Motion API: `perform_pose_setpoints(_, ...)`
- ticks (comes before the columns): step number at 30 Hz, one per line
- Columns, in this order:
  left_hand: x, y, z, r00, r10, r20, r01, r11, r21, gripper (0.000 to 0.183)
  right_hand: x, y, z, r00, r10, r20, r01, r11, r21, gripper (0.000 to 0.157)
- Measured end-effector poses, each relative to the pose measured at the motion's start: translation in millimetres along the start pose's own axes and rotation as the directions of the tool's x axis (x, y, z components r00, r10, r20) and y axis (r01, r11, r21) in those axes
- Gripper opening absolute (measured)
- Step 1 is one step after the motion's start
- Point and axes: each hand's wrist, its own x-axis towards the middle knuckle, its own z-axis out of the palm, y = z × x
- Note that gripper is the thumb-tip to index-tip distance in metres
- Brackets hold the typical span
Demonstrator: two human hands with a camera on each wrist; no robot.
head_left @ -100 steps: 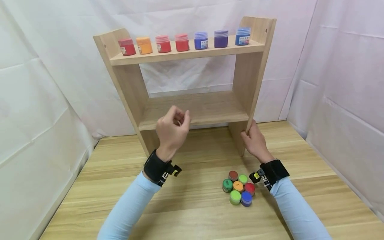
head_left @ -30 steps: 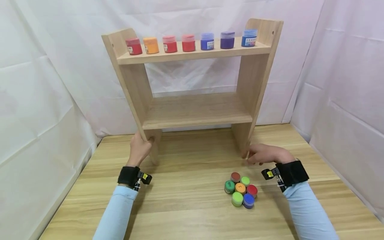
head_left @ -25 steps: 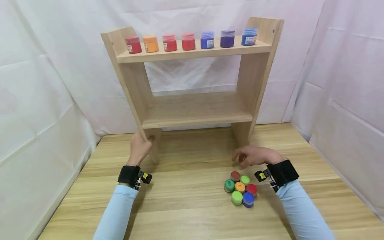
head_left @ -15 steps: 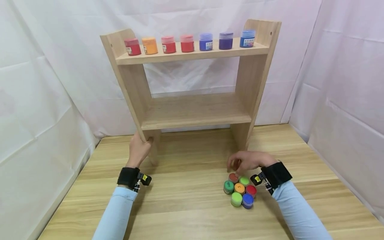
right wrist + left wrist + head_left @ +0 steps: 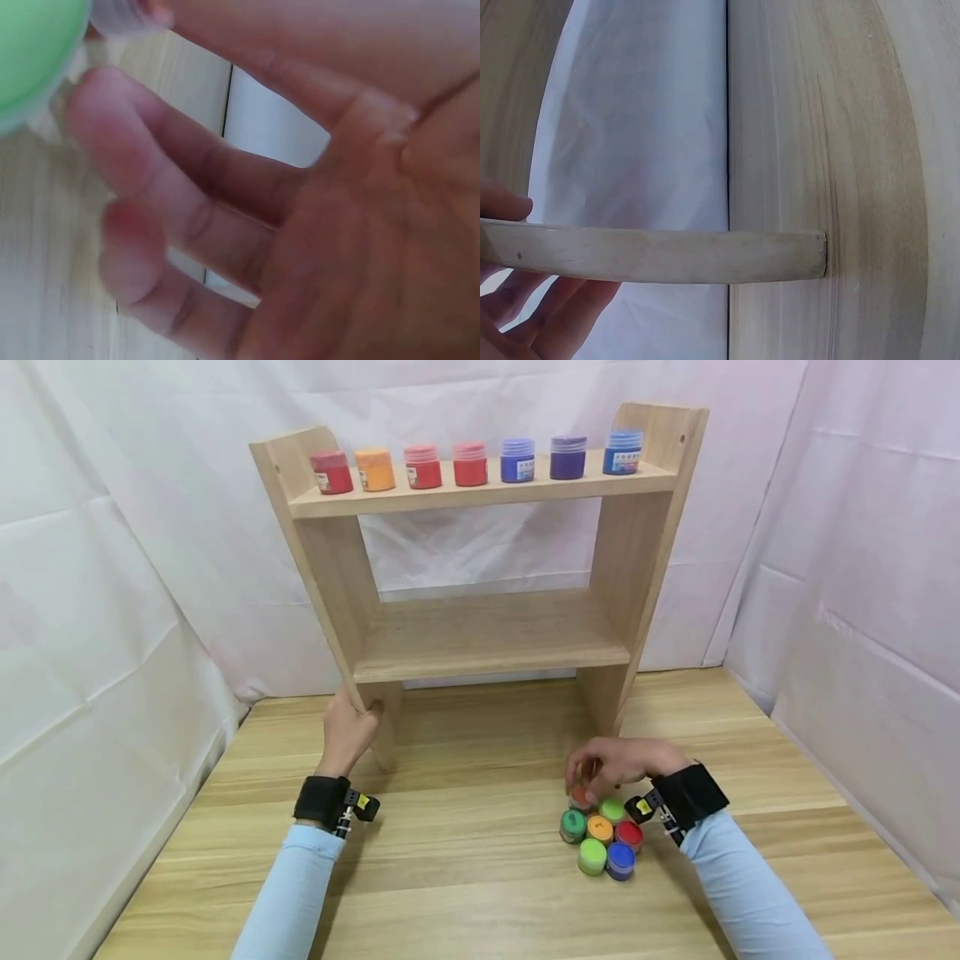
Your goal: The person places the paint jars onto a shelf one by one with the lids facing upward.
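Observation:
In the head view, a wooden shelf (image 5: 491, 631) stands at the back of the table. My left hand (image 5: 348, 735) grips the lower part of its left side panel (image 5: 652, 255), thumb on one face and fingers on the other. At the right front, my right hand (image 5: 622, 762) pinches a small brownish-red paint jar (image 5: 580, 798) between thumb and fingers. Right beside that jar are a dark green jar (image 5: 573, 827) and a light green jar (image 5: 612, 811). A light green lid (image 5: 34, 56) fills the corner of the right wrist view, near my curled fingers.
An orange-lidded jar (image 5: 599, 829), a red one (image 5: 628, 836), a blue one (image 5: 620, 860) and another light green one (image 5: 592, 856) complete the cluster. On the top shelf board (image 5: 480, 497) several red, orange and blue jars stand in a row. White cloth (image 5: 862, 635) encloses the table.
My left hand has gone from mid-air to the shelf's left panel. My right hand has left the right panel and taken hold of the brownish-red jar, which has shifted slightly from the cluster.

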Motion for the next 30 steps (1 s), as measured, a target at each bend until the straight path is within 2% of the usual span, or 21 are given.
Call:
perform_pose_setpoints(3, 0.6, 0.2, -1.4, 1.0, 0.009, 0.009, -0.009, 1.0, 0.004, 0.045, 0.7, 0.1, -0.9, 0.998, -0.021, -0.051, 0.017, 0.998, -0.067, 0.025)
perform_pose_setpoints(6, 1.0, 0.6, -2.5, 1.0, 0.013, 0.012, -0.013, 1.0, 0.006, 0.046, 1.3, -0.2, -1.2, 0.997, -0.006, -0.073, 0.0, 0.997, -0.082, 0.028)
perform_pose_setpoints(21, 1.3, 1.8, -1.7, 1.0, 0.027, 0.006, -0.027, 1.0, 0.001, 0.048, 1.5, -0.9, 1.5, 0.999, 0.042, -0.035, -0.043, 0.999, -0.025, 0.037)
perform_pose_setpoints(30, 1.8, -1.6, -2.1, 0.999, 0.036, 0.015, -0.036, 0.999, 0.002, 0.051, 5.7, -1.2, 3.6, 0.997, 0.058, -0.047, -0.062, 0.995, -0.075, 0.036)
